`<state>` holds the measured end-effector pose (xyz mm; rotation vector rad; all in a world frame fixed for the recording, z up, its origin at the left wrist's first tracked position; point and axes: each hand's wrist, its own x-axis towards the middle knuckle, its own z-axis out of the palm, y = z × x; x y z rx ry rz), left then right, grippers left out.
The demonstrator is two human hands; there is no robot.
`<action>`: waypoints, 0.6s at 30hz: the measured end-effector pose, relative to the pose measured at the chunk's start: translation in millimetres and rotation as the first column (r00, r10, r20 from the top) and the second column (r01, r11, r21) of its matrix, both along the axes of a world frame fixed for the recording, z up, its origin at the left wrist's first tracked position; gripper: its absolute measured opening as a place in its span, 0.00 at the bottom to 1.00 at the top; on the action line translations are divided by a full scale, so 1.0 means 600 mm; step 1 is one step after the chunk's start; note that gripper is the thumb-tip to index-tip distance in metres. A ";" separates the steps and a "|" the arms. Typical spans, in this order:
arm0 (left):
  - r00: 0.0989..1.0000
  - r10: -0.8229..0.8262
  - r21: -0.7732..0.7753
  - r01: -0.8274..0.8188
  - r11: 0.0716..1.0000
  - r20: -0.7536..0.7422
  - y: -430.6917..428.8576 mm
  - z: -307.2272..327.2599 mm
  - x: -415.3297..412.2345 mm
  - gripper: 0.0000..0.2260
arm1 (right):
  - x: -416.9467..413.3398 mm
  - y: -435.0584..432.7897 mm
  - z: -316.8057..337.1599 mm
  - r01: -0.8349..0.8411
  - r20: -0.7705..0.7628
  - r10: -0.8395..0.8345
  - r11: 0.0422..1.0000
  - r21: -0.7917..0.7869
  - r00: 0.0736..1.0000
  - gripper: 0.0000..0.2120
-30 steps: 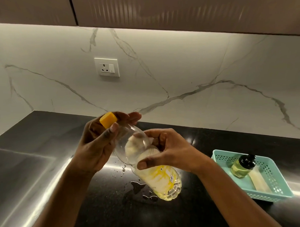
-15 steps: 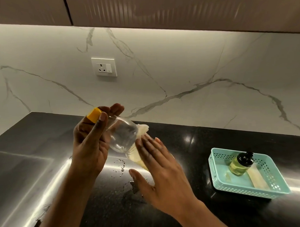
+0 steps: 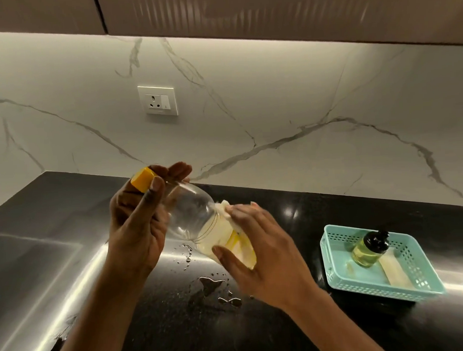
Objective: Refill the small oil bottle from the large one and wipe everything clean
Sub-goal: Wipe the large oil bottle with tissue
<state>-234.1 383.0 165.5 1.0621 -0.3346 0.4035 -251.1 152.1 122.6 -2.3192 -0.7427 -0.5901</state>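
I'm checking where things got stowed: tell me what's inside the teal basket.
The teal basket holds the small oil bottle, black-capped, filled with yellow oil, and a pale flat strip beside it. The floor under the bottle is hidden.

Yellow cap [image 3: 142,179], turquoise basket [image 3: 333,261]

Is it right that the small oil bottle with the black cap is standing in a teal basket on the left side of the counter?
Not quite. The head view shows the small oil bottle with its black cap in the teal basket, but the basket sits on the right side of the counter, not the left.
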 end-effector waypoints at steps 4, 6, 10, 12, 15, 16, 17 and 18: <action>0.999 0.026 -0.017 -0.025 1.000 0.022 0.005 0.011 0.004 0.12 | 0.020 -0.022 0.013 0.104 -0.184 -0.105 0.994 -0.015 0.977 0.39; 0.999 0.042 -0.017 -0.041 0.999 0.028 0.010 0.011 0.008 0.11 | 0.011 -0.031 0.005 0.107 -0.173 -0.105 0.994 0.000 0.979 0.38; 0.999 0.029 0.013 -0.030 0.999 0.043 -0.011 0.003 0.013 0.12 | 0.008 0.006 0.003 0.086 -0.047 -0.076 0.958 0.274 0.996 0.15; 0.999 0.019 0.034 -0.021 0.999 0.051 -0.022 0.003 0.013 0.12 | 0.018 0.023 0.016 0.029 -0.047 -0.015 0.945 0.327 0.999 0.14; 0.997 0.012 0.052 -0.016 0.999 0.082 -0.012 0.011 0.011 0.10 | 0.032 0.004 0.008 0.003 -0.201 0.053 0.963 0.268 0.978 0.16; 0.996 0.013 0.048 -0.017 0.999 0.089 -0.005 0.013 0.010 0.10 | 0.035 -0.014 0.000 0.028 -0.308 0.064 0.958 0.286 0.949 0.18; 0.996 0.018 0.040 -0.022 0.999 0.093 0.003 0.016 0.009 0.10 | 0.038 -0.032 -0.010 0.055 -0.405 0.090 0.941 0.335 0.910 0.21; 0.995 0.024 0.032 -0.027 0.999 0.093 0.010 0.019 0.008 0.10 | 0.037 -0.049 -0.021 0.076 -0.483 0.139 0.914 0.399 0.865 0.23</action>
